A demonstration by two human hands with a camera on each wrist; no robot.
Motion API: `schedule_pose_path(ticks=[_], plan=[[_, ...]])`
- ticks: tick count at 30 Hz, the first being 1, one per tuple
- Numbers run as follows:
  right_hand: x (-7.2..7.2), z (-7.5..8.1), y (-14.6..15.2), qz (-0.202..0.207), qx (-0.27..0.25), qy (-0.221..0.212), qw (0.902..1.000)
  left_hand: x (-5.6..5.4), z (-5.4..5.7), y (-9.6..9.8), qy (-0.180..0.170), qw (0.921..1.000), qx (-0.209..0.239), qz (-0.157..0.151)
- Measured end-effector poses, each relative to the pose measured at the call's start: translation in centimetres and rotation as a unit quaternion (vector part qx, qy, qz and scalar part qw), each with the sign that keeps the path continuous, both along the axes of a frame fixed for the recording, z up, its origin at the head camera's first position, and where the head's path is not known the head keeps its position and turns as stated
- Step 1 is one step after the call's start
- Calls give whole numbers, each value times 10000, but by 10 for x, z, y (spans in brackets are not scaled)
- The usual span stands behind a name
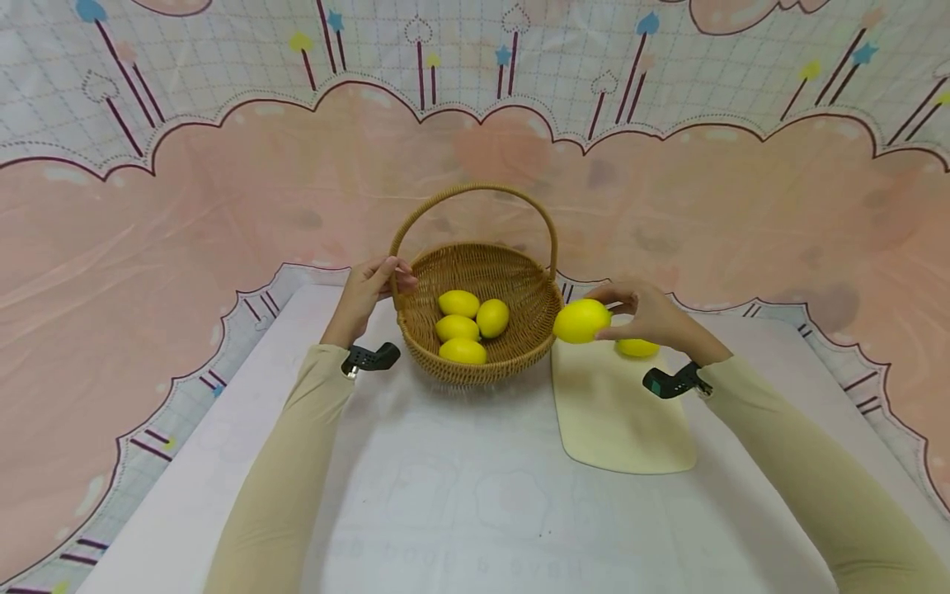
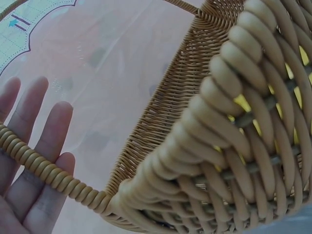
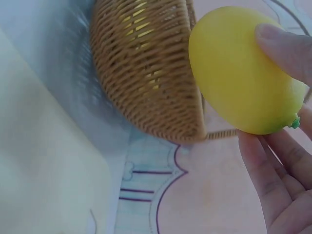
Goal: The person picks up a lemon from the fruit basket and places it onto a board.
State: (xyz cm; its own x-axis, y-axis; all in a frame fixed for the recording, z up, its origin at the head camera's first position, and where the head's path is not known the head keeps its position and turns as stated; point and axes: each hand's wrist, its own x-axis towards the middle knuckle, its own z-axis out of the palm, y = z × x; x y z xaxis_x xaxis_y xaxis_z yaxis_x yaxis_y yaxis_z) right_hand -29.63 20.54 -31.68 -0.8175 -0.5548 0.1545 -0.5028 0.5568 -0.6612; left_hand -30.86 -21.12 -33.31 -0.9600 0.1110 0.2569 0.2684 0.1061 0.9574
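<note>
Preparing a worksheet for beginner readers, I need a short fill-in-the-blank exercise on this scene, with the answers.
1. Inside the basket are ____ lemons.
2. The left hand holds the basket's ____.
3. The right hand holds a lemon with a ____ tip.
4. In the head view, the pale board lies to the ____ of the basket.

Missing words: four; handle; green; right.
</note>
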Motion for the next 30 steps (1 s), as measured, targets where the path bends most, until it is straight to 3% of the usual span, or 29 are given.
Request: schedule_pose_path(ticks=[15, 23, 30], plan=[[22, -14, 42, -438, -441, -168, 9979, -3, -1, -3, -53, 10000, -64, -20], [30, -31, 64, -496, -612, -135, 9968, -3, 1, -5, -124, 9997, -173, -97], [37, -49, 79, -791, -637, -220, 9946, -7, 1, -8, -196, 9994, -241, -122]])
